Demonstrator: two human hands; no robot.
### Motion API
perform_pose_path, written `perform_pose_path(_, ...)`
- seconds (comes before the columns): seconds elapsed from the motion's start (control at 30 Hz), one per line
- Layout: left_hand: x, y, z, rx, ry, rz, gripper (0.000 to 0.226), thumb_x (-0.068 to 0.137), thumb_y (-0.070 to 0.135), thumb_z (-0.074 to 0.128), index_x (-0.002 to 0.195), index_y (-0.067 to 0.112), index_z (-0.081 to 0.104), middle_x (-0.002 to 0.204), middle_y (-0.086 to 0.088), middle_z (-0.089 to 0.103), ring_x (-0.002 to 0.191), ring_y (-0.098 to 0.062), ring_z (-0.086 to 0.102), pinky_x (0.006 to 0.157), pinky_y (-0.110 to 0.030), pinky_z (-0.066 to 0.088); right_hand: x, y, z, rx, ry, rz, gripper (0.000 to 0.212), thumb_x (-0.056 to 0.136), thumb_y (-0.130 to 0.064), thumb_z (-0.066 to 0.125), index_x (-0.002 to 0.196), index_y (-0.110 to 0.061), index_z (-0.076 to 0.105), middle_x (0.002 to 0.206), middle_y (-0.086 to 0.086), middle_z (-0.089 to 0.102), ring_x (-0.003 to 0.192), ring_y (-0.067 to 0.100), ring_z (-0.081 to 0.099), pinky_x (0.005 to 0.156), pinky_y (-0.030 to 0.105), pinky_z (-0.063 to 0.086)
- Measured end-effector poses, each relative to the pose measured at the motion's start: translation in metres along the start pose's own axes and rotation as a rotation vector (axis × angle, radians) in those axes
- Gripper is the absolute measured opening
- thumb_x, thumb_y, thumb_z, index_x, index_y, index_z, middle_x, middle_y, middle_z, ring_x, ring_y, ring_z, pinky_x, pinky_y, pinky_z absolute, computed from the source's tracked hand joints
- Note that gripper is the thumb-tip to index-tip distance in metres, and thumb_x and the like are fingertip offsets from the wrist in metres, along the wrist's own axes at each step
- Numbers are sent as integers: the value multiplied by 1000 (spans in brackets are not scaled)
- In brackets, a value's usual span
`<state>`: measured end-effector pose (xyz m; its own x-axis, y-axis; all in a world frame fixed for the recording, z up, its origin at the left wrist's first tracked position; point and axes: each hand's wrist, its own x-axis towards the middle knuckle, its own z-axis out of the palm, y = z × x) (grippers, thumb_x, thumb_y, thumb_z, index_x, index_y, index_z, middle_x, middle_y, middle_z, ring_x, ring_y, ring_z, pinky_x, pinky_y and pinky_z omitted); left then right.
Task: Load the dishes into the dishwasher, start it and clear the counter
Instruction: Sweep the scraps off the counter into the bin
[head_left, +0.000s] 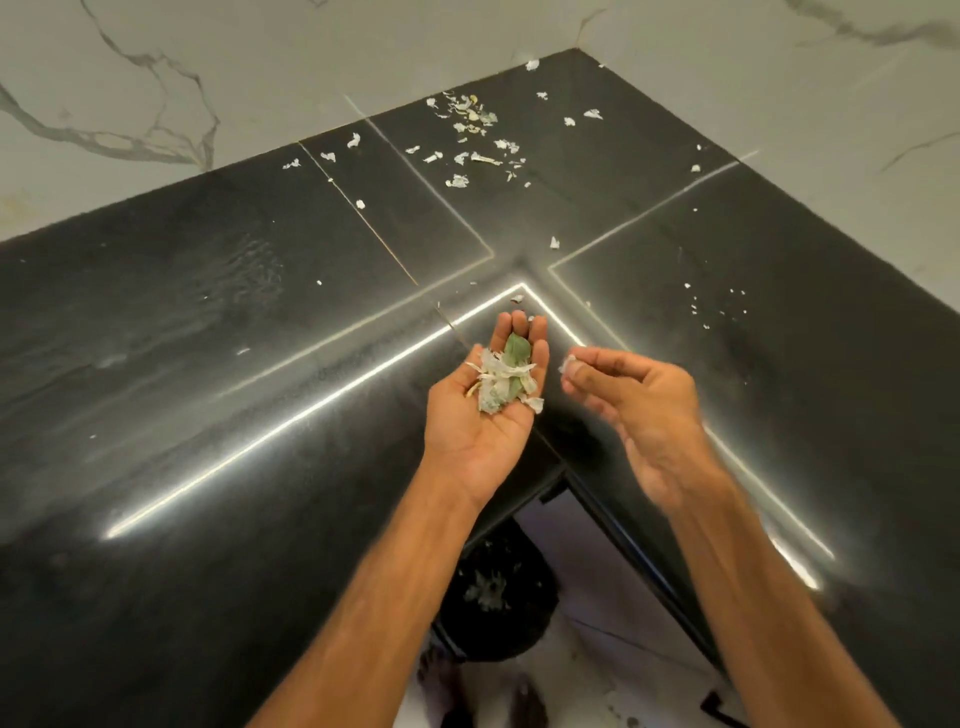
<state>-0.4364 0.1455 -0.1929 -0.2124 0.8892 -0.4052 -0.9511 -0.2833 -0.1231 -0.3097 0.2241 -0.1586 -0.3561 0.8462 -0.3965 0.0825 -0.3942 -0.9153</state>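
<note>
Head view, left hand cupping peels, right hand pinching scrap, littered bin

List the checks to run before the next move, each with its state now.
1. Left hand palm up under the peels: ok.
2. Right hand grip on a scrap: ok, pinched at the fingertips.
3. Scrap over the left palm: not ok, it is beside it.
4. Bin open below the counter edge: ok.
5. Counter cleared: not ok, loose scraps lie near the far corner.
6. Dishwasher started: cannot tell, not in view.
</note>
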Motion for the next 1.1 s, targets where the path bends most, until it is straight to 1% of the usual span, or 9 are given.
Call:
perform_pose_path(0.1, -23, -20, -15, 6, -15, -5, 36, 106, 17, 38, 129, 1, 60, 124, -13, 66, 131, -31, 56, 117, -38, 37, -47, 21, -5, 173, 6, 19, 21, 86, -3, 74, 108, -1, 74, 101, 13, 77, 98, 23, 74, 86, 27, 58)
perform_pose_path(0.2, -52, -41, -38, 11, -16, -27, 34, 106, 17, 38, 124, 1, 62, 124, -12, 65, 130, -31, 56, 117, -38, 38, -94, 48, -14, 221, 47, 11, 21, 89, -7, 73, 110, -4, 74, 104, 12, 77, 102, 24, 73, 90, 29, 56)
perform_pose_path(0.4, -118, -84, -112, 47, 72, -30, 36, 106, 19, 38, 121, 0, 65, 122, -13, 66, 126, -31, 60, 116, -38, 38, -173, 116, -46, 310, 173, 91, 21, 91, -3, 69, 111, -1, 72, 103, 16, 76, 97, 23, 74, 85, 25, 60)
perform_pose_path(0.53, -143, -103, -174, 41, 152, -103, 37, 105, 19, 38, 115, 0, 68, 119, -12, 68, 119, -32, 64, 113, -38, 39, -203, 171, -77, 319, 260, 168, 21, 89, -2, 72, 110, -3, 74, 102, 15, 77, 97, 23, 74, 81, 24, 59)
perform_pose_path(0.7, -136, -99, -252, 49, 292, -73, 36, 103, 17, 39, 115, -1, 68, 121, -13, 68, 120, -32, 62, 112, -39, 41, -194, 246, -92, 327, 321, 249, 20, 88, 0, 72, 108, -1, 73, 102, 15, 77, 97, 23, 74, 83, 26, 59)
perform_pose_path(0.9, -74, -82, -346, 100, 583, 58, 38, 102, 12, 34, 104, -2, 70, 106, -21, 73, 92, -35, 74, 90, -41, 58, -139, 367, -86, 274, 412, 374, 15, 88, 11, 68, 103, 7, 71, 94, 18, 72, 81, 22, 70, 68, 20, 60)
perform_pose_path(0.97, -54, -77, -375, 235, 627, 99, 41, 104, 12, 31, 105, -2, 69, 114, -21, 70, 102, -35, 71, 91, -41, 58, -114, 404, -84, 261, 447, 406, 13, 88, 12, 65, 98, 9, 72, 90, 16, 72, 82, 25, 68, 66, 22, 60)
perform_pose_path(1.03, -34, -71, -402, 353, 683, 131, 44, 107, 17, 26, 124, -2, 62, 138, -20, 58, 131, -35, 54, 108, -41, 45, -87, 433, -84, 345, 481, 493, 19, 97, 7, 53, 106, 10, 69, 84, 13, 72, 84, 29, 65, 71, 29, 62)
perform_pose_path(1.1, -20, -68, -421, 575, 715, 156, 45, 109, 23, 25, 136, 1, 54, 142, -18, 53, 136, -33, 47, 120, -41, 31, -64, 457, -84, 233, 536, 552, 35, 107, -9, 36, 130, 5, 58, 107, 18, 69, 101, 36, 60, 96, 41, 53)
